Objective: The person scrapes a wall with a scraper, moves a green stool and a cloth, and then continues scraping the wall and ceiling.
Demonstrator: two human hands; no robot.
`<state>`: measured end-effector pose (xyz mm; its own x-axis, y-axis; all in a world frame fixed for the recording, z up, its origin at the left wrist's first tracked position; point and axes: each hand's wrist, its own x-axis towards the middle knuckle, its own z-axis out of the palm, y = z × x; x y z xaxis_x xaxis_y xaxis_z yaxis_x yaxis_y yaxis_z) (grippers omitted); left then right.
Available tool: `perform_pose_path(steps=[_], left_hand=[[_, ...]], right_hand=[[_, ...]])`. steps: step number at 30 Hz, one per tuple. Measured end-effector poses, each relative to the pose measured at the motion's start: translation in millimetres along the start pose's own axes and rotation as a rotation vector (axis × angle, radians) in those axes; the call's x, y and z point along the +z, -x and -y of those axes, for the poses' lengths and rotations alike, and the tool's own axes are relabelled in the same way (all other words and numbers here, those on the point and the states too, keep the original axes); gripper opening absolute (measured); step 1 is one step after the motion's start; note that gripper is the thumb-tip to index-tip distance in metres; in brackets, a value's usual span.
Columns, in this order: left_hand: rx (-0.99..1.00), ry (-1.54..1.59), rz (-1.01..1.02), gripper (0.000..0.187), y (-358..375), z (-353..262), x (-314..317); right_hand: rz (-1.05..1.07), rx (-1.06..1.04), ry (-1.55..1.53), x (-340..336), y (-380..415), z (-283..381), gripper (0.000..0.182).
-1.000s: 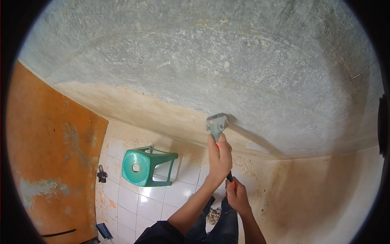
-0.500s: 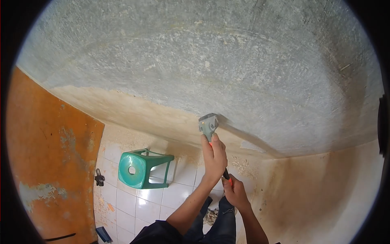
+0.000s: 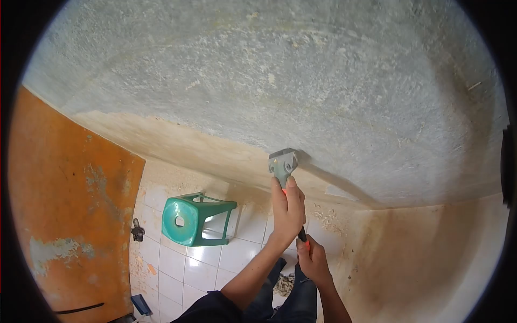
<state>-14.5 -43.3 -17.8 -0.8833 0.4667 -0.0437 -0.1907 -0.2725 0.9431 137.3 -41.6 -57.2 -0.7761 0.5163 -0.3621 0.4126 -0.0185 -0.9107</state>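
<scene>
A long-handled scraper (image 3: 284, 161) with a grey head and a black and orange handle rests against the wall. Its blade meets the border between bare grey plaster (image 3: 269, 81) and a band of cream paint (image 3: 177, 134). My left hand (image 3: 289, 212) grips the handle just below the head, thumb and fingers closed around it. Lower down, my right hand (image 3: 314, 262) is wrapped round the handle's end, where a bit of orange shows. The wall area directly behind the head is hidden.
A green plastic stool (image 3: 181, 222) stands on the white tiled floor (image 3: 202, 274) to the left. Flakes of paint (image 3: 326, 215) lie along the wall base. An orange wall (image 3: 75, 188) rises at left, a stained cream wall (image 3: 414, 258) at right. A dark object (image 3: 138, 230) lies near the orange wall.
The whole view has shifted slightly, so the stool and walls appear a little further right. The scraper head sits slightly further right in the picture; both hands keep their hold.
</scene>
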Motion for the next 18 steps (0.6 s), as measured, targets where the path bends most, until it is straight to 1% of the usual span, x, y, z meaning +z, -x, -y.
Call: perform_pose_path(steps=[1, 3, 5, 7, 8, 9, 11, 13, 14, 16, 18], left_hand=[[0.007, 0.006, 0.002, 0.022, -1.6, -9.3, 1.2], [-0.082, 0.043, -0.085, 0.022, -5.4, -23.7, -1.4], [-0.069, 0.031, -0.093, 0.023, -6.2, -10.5, -3.6], [0.052, 0.047, -0.097, 0.024, -7.2, 5.7, -2.5], [-0.001, -0.025, -0.039, 0.024, -0.5, 4.0, -3.0], [0.007, -0.016, -0.039, 0.024, -1.4, -4.3, -0.9], [-0.083, 0.043, -0.095, 0.024, -3.5, -17.4, -2.3], [-0.094, 0.033, -0.095, 0.025, -2.9, -10.6, -4.5], [-0.06, 0.003, -0.081, 0.025, -1.7, -3.5, -6.3], [-0.018, -0.029, -0.061, 0.025, -3.9, -8.6, -8.3], [-0.117, 0.043, -0.059, 0.026, -4.3, -19.4, -7.1]], right_hand=[[-0.003, -0.007, 0.005, -2.9, -3.2, 6.0, 0.035], [0.049, -0.046, 0.1, -8.3, -11.8, 19.4, 0.035], [0.027, -0.068, 0.088, -2.9, -14.2, 8.0, 0.036], [-0.011, -0.085, 0.052, 5.0, -6.0, 2.3, 0.037], [-0.012, -0.047, 0.043, 2.4, -1.3, 1.6, 0.037], [-0.013, -0.011, 0.042, -2.2, -0.3, 3.2, 0.037], [-0.009, -0.031, 0.079, -1.2, -6.2, 8.4, 0.037], [-0.01, -0.095, 0.069, 2.1, -8.9, 8.3, 0.036], [-0.008, -0.09, 0.064, 3.3, -5.6, 4.3, 0.036], [-0.006, 0.006, -0.02, 4.4, -1.1, 2.2, 0.036], [0.007, -0.014, 0.046, -1.5, -6.3, 12.8, 0.034]])
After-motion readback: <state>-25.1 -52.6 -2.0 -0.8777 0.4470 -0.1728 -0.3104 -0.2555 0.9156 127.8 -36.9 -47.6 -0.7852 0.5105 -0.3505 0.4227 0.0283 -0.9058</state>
